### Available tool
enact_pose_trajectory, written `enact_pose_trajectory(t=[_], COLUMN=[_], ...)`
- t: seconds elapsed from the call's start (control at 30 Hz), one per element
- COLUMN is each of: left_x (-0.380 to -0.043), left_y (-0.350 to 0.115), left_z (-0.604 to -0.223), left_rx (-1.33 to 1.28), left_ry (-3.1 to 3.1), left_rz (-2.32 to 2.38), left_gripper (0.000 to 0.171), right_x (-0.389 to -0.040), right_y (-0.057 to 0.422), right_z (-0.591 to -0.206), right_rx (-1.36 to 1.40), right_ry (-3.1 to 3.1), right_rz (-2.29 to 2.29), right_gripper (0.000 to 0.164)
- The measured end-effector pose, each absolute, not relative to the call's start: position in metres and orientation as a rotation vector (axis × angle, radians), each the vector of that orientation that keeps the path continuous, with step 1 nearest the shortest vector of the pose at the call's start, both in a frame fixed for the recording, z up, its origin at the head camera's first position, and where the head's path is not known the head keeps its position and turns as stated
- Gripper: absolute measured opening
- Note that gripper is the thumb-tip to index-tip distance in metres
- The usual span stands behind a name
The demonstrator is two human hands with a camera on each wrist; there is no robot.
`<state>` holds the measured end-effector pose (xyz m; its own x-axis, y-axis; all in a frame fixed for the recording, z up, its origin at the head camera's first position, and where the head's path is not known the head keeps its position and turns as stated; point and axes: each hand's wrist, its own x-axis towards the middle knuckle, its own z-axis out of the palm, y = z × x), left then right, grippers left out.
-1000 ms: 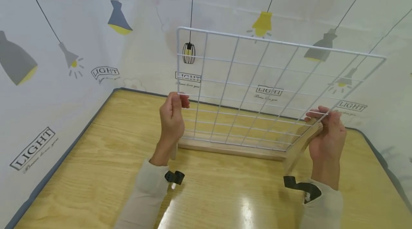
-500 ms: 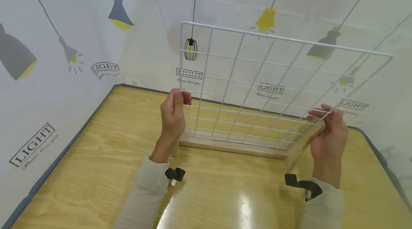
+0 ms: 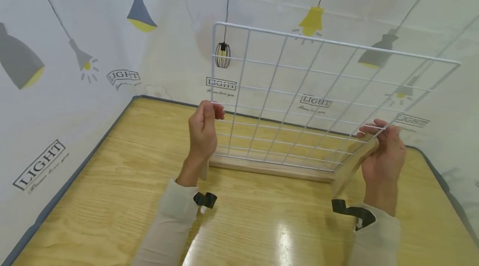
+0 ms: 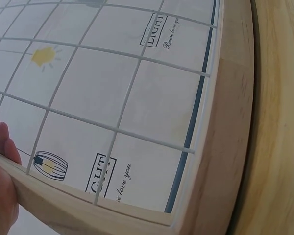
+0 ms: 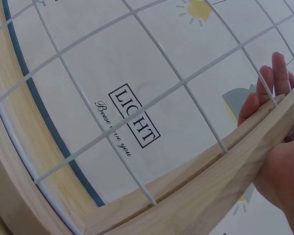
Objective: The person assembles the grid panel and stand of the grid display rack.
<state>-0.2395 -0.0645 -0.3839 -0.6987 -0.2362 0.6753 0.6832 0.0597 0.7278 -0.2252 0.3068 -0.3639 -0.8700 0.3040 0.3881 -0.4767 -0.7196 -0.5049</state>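
A white wire grid panel point(image 3: 322, 41) leans back at a slant, its lower edge at a wooden base bar point(image 3: 271, 169). My left hand point(image 3: 202, 131) grips its left side, thumb in front and fingers curled behind. On the right, my right hand point(image 3: 383, 153) holds the panel's edge at the upper end of a wooden side piece point(image 3: 353, 164). In the right wrist view, wire ends of the grid meet a groove along the wooden side piece point(image 5: 206, 196). The left wrist view has a wooden bar point(image 4: 230, 112) beside the grid's wire edge.
The stand rests on a shiny wood-grain table point(image 3: 123, 199). Behind it rises a white wall covering point(image 3: 168, 29) printed with lamps, with a dark blue strip where it meets the table. Black wrist mounts point(image 3: 205, 200) sit at both sleeves.
The grid and both hands appear slightly higher and farther right in the head view, as does the background. Both hands keep the same hold.
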Motion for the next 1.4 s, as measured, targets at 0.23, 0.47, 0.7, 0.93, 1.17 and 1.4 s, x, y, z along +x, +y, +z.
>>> enact_pose_trajectory(t=[0.23, 0.47, 0.7, 0.93, 1.17, 1.4], left_x=[-0.241, -0.238, -0.240, -0.240, -0.240, -0.239], left_y=[-0.066, -0.064, -0.066, -0.068, -0.070, -0.080], left_z=[-0.385, -0.384, -0.383, -0.384, -0.379, -0.377], left_rx=[-0.471, -0.470, -0.501, -0.506, -0.529, -0.513], left_ry=[-1.643, -1.654, -1.654, -1.635, -1.647, -1.759], left_rz=[-1.727, -1.747, -1.741, -1.781, -1.811, -1.889], left_gripper=[0.033, 0.035, 0.034, 0.039, 0.037, 0.035], right_x=[-0.226, -0.223, -0.223, -0.225, -0.223, -0.223], right_y=[0.303, 0.307, 0.307, 0.306, 0.307, 0.308], right_z=[-0.364, -0.364, -0.364, -0.364, -0.364, -0.362], right_rx=[0.432, 0.403, 0.430, 0.413, 0.455, 0.465], right_ry=[-0.858, -0.872, -0.814, -0.809, -0.818, -0.849], right_rz=[2.543, 2.538, 2.563, 2.581, 2.560, 2.552], right_gripper=[0.038, 0.041, 0.044, 0.045, 0.043, 0.037])
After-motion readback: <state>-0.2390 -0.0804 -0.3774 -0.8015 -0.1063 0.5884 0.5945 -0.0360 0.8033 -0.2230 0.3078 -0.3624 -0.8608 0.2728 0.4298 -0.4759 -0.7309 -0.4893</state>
